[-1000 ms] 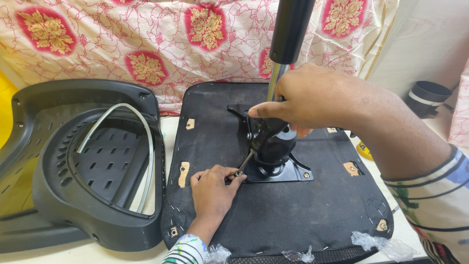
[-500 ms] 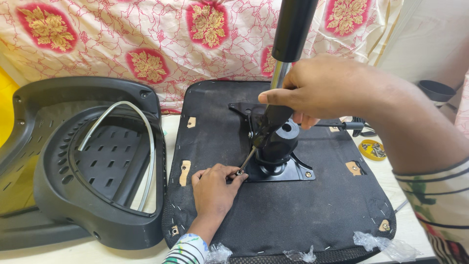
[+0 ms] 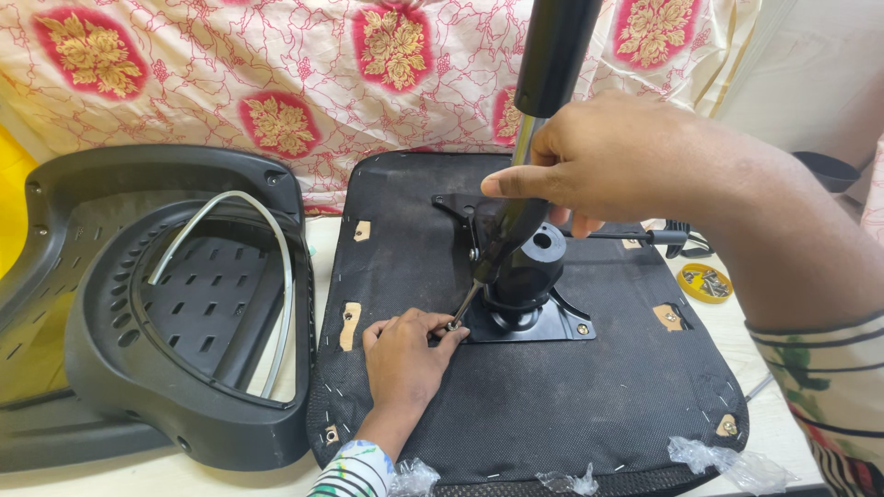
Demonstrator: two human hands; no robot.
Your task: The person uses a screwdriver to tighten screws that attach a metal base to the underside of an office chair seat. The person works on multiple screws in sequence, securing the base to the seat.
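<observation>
At the front-left corner of the black mounting plate (image 3: pixel 529 322) on the upturned seat (image 3: pixel 516 405), the left hand (image 3: pixel 405 354) pinches the screw — the right hand (image 3: pixel 608 170), closed round the screwdriver (image 3: pixel 493 253), should keep it upright.

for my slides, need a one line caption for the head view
Right hand angles a screwdriver while left hand steadies its tip at the mounting plate on an upturned seat.
</observation>
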